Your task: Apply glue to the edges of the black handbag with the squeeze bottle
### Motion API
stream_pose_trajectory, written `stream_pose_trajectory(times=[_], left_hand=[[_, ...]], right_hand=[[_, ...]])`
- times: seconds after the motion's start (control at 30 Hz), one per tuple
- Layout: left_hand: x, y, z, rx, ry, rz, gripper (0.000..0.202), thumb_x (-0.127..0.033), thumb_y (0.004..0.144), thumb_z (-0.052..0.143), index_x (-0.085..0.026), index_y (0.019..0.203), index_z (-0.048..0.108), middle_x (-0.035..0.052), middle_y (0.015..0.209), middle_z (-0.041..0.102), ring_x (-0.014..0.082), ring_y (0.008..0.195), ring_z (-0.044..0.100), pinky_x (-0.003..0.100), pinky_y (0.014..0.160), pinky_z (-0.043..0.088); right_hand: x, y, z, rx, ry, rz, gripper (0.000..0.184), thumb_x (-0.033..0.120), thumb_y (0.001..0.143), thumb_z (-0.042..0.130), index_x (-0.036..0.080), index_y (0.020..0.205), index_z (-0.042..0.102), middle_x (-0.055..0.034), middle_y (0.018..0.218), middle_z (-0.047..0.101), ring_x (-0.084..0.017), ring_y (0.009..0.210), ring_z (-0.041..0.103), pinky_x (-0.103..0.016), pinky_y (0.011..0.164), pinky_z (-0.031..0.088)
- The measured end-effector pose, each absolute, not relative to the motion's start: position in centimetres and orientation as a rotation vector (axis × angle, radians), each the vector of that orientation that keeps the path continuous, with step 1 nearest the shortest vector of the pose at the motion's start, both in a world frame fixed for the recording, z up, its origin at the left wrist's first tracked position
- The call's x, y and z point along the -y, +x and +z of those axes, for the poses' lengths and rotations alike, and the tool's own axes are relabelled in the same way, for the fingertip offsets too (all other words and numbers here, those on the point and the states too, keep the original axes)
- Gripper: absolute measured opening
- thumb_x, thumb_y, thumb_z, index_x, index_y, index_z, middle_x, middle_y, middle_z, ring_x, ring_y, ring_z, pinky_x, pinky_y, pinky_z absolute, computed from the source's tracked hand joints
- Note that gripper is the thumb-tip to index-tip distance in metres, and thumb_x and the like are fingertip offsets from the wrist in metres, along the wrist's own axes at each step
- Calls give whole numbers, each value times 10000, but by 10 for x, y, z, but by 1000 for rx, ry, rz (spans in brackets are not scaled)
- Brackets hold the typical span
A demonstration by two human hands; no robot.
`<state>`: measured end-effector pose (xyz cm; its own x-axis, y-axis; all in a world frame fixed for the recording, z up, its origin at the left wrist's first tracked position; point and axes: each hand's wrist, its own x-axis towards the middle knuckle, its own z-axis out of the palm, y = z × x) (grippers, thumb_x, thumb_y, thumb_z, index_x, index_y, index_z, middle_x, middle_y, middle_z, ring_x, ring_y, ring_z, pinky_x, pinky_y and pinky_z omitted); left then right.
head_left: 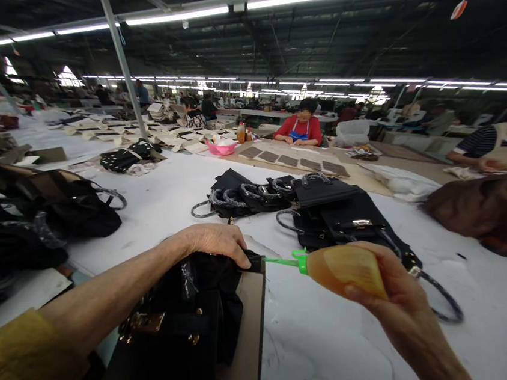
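Observation:
In my right hand [392,281] is a squeeze bottle [345,268] of amber liquid, tipped on its side. Its thin green nozzle [281,262] points left, the tip at the upper corner of a black handbag [175,349]. The bag lies in front of me with gold hardware on it, and a tan flat panel [245,330] shows along its right side. My left hand [218,242] grips the bag's top edge close to the nozzle tip, thumb and fingers closed on it. What the fingers cover there is hidden.
More black bags with plastic-wrapped handles [254,193] lie ahead on the white table [314,341], another [346,210] to their right. Dark bags [64,198] are piled at left. A brown bag [486,208] lies at right. A person in red [301,127] sits across the table.

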<state>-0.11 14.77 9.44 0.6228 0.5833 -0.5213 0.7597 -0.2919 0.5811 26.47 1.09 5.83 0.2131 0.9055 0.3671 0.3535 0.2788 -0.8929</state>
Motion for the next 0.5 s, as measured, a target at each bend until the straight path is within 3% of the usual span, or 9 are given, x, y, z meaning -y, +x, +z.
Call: stream_pose_trajectory(times=[0.23,0.5], left_hand=[[-149,0,95,-1040,2064,-231,378,-442,677,624,-136,867,738,14,696,644,163,646,534,220,540,387],[-151,2,88,-974,2160,-189,303,-432,715,602,-145,772,682,-21,601,557,136,588,490,225,497,327]], right_hand=[[-6,270,50,1387,-1324,720,492,409,766,752,264,1177,525,2,1123,576,-229,979,542,-253,860,408],[-6,268,58,1403,-1357,678,426,409,756,731,249,1114,564,15,1023,611,-214,901,556,-233,756,436]])
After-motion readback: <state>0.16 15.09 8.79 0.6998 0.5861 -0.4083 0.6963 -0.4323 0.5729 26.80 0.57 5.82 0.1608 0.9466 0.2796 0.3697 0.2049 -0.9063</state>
